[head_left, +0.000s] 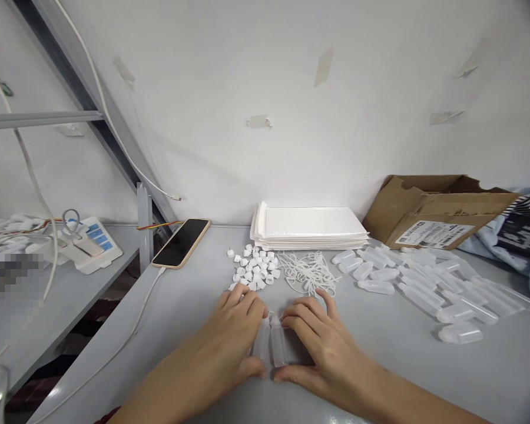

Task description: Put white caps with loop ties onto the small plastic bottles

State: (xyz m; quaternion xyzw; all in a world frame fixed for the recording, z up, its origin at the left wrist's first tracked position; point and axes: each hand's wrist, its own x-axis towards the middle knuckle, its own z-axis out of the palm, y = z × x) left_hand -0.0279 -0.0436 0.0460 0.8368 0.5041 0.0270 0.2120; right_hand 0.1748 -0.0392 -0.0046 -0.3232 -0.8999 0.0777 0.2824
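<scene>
Two translucent plastic bottles lie side by side on the grey table, a left bottle [261, 341] and a right bottle [278, 343]. Around the left one curves my left hand [236, 335], fingers at its top and thumb near its base. My right hand [320, 341] is curved the same way around the right bottle. Beyond my hands sit a pile of small white caps [256, 268] and a tangle of white loops [309, 271]. Many more clear bottles [424, 282] are spread over the right side.
A stack of white padded envelopes [313, 227] rests against the wall, beside an open cardboard box [437, 212]. At the left lies a phone [182, 242] with a white cable [136, 324]. A metal frame post [145, 227] stands by the table's left edge.
</scene>
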